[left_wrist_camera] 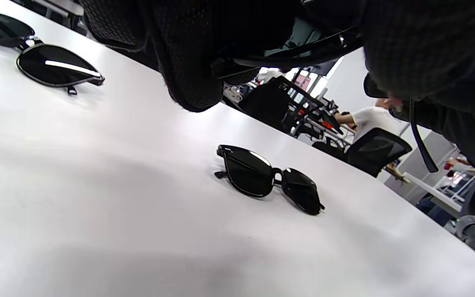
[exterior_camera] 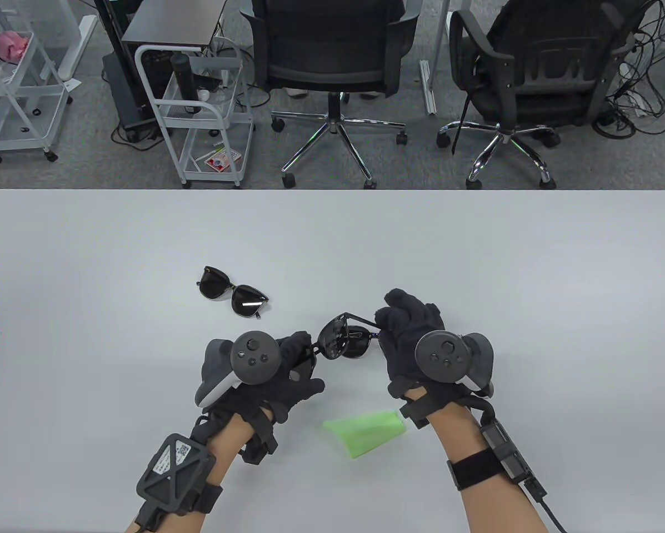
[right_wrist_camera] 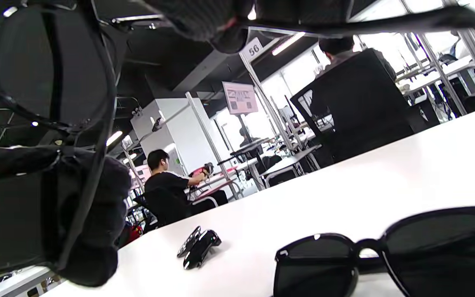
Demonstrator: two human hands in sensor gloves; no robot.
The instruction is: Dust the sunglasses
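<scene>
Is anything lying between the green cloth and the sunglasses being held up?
Nothing visible. The green cloth lies on bare table between the wrists, just below the held sunglasses. The left hand and right hand each grip a side.

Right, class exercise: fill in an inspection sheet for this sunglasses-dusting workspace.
Surface: white table.
Job's things: black dark-lensed sunglasses held aloft; second black pair folded on table; third black pair on table, wrist views only; folded light-green cloth untouched.
Clutter: nothing seen.
Hands: left hand and right hand each pinch a temple.
Cables: lead from right wrist; tangle on floor.
Surroundings: two black office chairs, white wire carts.
</scene>
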